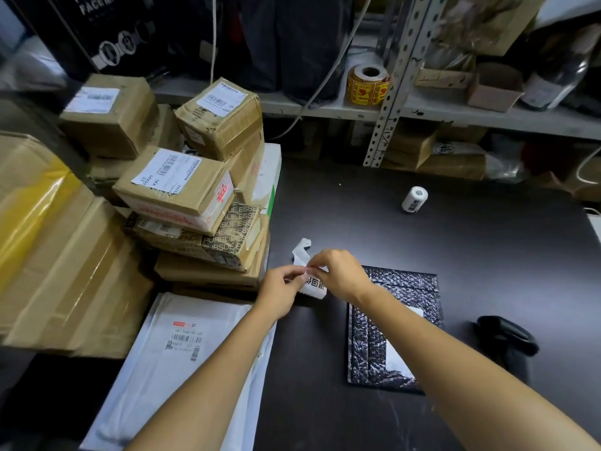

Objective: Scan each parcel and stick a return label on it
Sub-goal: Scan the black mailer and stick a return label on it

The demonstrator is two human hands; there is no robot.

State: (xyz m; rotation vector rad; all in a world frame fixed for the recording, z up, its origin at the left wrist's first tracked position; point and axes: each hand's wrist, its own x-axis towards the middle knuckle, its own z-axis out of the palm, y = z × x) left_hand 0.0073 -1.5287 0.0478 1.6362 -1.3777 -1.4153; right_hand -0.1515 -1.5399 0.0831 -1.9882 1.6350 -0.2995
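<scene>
**Packing bench, back room, dim light**

I am looking down on a dark matt table [455, 255] that is filling the lower view. Behind it a grey metal shelf [455, 117] is running across, and a perforated steel upright [395, 86] is coming down to the table's far edge. A pale cable [328, 76] is hanging past the shelf. A yellow sticker roll [367, 84] and a small open carton [494, 89] are sitting on the shelf. The light is looking dim and even.

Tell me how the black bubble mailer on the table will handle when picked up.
The black bubble mailer lies thin and flat, so probably light. Its crinkled, padded skin suggests it will flex, not stay stiff. The gloss may make it slippery.
</scene>
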